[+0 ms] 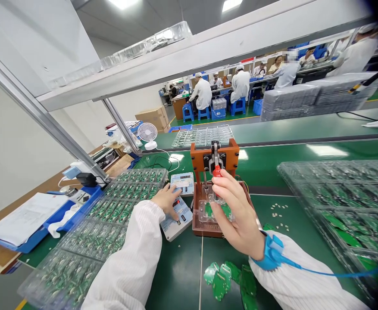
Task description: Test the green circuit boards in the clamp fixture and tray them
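Observation:
An orange-brown test fixture (198, 157) stands on the green bench in front of me. My right hand (240, 215) grips its red-tipped clamp lever (217, 171) above a clear pressing plate with a green circuit board (210, 209) under it. A blue wrist strap circles my right wrist. My left hand (167, 200) rests on a small grey-white meter box (179, 221) with a red digit display, fingers on its face. A second meter (182, 183) lies behind it.
Clear trays of green boards (111, 211) stretch along my left; more trays (344, 193) lie at right. Loose green boards (227, 277) sit near the front edge. A small white fan (148, 133), a blue paper tray (30, 219) and other workers in white at far benches.

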Tool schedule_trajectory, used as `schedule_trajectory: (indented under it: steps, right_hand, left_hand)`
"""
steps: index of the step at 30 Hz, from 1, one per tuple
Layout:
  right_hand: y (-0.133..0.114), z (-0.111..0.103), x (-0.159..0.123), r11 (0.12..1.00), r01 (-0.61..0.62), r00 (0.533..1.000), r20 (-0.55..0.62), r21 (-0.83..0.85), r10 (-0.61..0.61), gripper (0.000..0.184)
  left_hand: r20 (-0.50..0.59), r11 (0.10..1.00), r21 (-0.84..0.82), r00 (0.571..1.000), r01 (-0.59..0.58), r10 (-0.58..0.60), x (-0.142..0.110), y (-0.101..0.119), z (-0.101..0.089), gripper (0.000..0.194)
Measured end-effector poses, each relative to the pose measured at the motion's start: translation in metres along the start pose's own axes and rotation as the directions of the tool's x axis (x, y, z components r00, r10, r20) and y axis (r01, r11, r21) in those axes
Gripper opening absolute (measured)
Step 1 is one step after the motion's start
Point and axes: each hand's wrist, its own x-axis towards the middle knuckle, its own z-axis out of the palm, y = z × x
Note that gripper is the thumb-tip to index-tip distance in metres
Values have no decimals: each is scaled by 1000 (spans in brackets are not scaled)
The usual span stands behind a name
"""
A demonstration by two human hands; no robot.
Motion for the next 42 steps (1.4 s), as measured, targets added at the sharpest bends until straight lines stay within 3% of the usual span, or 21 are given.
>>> schedule_trajectory:
  steps: [8, 26, 29, 32, 35, 36, 38, 40, 42]
  right_hand:
    - [-1, 1, 2, 999, 13, 1000, 0, 41, -13, 78]
    - [-2, -1, 6, 999, 34, 999, -19, 32, -34, 74]
    - [-1, -2, 4, 999, 33, 999, -22, 21, -33, 72]
    - [0, -3, 5, 999, 41, 999, -34, 3, -41, 67]
    - [6, -6, 9, 996, 79, 995, -53, -41, -81, 58]
    - [9, -7, 11, 992, 102, 993, -58, -69, -106, 55]
    - [13, -12, 16, 976, 166, 983, -58, -141, -176, 50]
    - [14, -18, 25, 948, 234, 969, -35, -215, -247, 45]
    - [10, -25, 39, 923, 268, 959, -19, -275, -284, 40]
  left_hand:
    - [14, 1000, -4, 1000, -18, 18, 5, -2, 0, 133]
    - [-64, 995, -94, 997, -36, 30, 8, -9, 6, 130]
    - [-172, 980, -190, 985, -55, 22, 0, -7, 9, 116]
    - [-422, 938, -316, 907, -141, -6, -12, 3, 19, 73]
    - [-674, 826, -478, 728, -300, -125, -22, 20, 35, 33]
    - [-729, 775, -517, 661, -362, -178, -24, 26, 40, 26]
    - [-783, 696, -557, 565, -453, -260, -26, 39, 49, 19]
    - [-793, 632, -584, 525, -509, -310, -26, 48, 55, 16]
    - [-787, 583, -605, 521, -543, -331, -25, 55, 58, 14]
